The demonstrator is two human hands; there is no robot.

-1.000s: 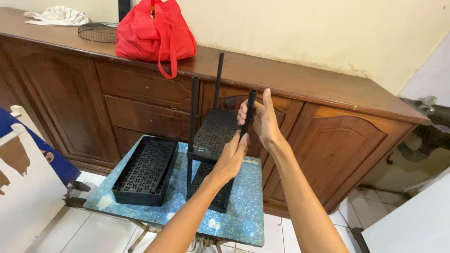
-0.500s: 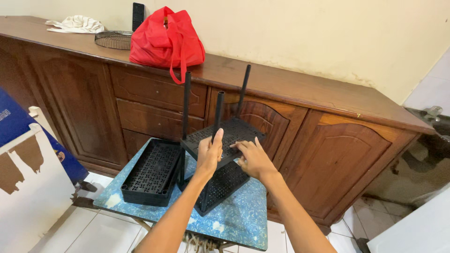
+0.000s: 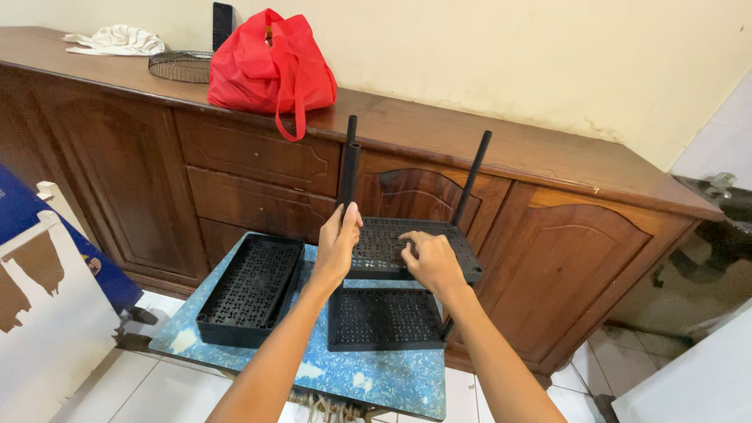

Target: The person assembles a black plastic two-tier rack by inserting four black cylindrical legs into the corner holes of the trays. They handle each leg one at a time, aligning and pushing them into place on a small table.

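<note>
A black plastic rack with two perforated shelves stands on the small blue patterned table [image 3: 376, 376]. The upper shelf [image 3: 458, 254] sits above the lower shelf [image 3: 384, 317], with black posts rising from the corners. My left hand [image 3: 337, 243] grips the near-left post [image 3: 348, 168]. Fingers spread, my right hand [image 3: 427, 258] presses flat on the upper shelf. Another post [image 3: 472, 176] sticks up at the far right. A third loose black shelf tray [image 3: 251, 286] lies on the table to the left.
A long dark wooden sideboard [image 3: 235, 164] runs behind the table. On it are a red bag [image 3: 270, 63], a wire fan guard [image 3: 178, 66], a white cloth [image 3: 113, 39] and a dark phone-like object [image 3: 222, 17]. A blue-and-white board [image 3: 31, 266] leans at the left.
The rack has turned on the table and now sits square to me. My left hand has stayed on the near post and my right hand has settled flat on the upper shelf.
</note>
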